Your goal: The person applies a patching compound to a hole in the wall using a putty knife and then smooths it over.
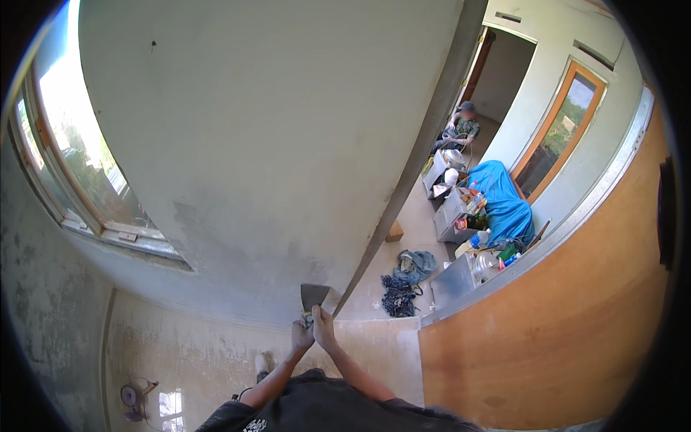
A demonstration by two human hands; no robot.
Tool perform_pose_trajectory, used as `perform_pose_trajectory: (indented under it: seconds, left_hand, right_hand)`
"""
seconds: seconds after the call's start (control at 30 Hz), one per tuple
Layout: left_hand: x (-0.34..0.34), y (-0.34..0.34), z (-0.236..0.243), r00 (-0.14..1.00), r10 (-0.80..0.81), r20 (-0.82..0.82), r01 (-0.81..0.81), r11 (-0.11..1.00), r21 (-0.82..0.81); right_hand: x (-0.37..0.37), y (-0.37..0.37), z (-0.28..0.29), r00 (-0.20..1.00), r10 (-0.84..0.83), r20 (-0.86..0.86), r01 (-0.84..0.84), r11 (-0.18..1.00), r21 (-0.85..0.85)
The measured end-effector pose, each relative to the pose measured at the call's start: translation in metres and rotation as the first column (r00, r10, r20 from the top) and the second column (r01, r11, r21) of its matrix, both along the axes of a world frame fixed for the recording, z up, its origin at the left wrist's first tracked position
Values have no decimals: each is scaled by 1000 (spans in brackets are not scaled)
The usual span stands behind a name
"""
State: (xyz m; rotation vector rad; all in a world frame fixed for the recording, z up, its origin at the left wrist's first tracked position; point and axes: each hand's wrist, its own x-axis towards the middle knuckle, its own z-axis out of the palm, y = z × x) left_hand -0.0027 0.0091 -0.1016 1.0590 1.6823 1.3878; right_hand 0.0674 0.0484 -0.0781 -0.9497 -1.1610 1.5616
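Low in the middle, my two hands come together around a wide putty knife (pixel 314 294), its grey flat blade pointing up toward the wall. My left hand (pixel 301 335) is closed about the handle, where a small yellowish part shows. Pressed in from the other side, my right hand (pixel 324 331) is closed too, its fingers on the handle just below the blade. Most of the handle is hidden by the fingers. Behind the blade stands a plastered wall (pixel 288 144) with grey, smudged patches low down, near its right-hand edge.
A window (pixel 93 165) opens at left. On the dusty floor (pixel 216 324) stands a small fan (pixel 131 399). Beyond the wall edge lie clothes (pixel 407 277), cluttered boxes (pixel 453 212) and a blue sheet (pixel 500 198). Another person (pixel 464 129) sits by the doorway. An orange-brown panel (pixel 547 324) flanks the right.
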Motion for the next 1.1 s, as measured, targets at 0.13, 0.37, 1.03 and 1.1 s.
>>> perform_pose_trajectory:
  seconds: [0.13,0.37,1.03,1.1]
  left_hand:
    - [2,-4,-1,1000,6,-23,-7,1000,-26]
    - [-3,6,-10,996,-71,45,70,997,35]
    - [13,-5,36,995,-24,93,18,997,73]
    - [11,2,56,992,-54,112,36,987,154]
  right_hand:
    - [2,-7,14,1000,-26,-6,26,1000,-12]
    - [0,0,-9,999,-40,13,39,997,62]
    - [8,-4,27,1000,-16,-18,17,998,54]
    - [7,-9,61,999,-31,-19,34,990,133]
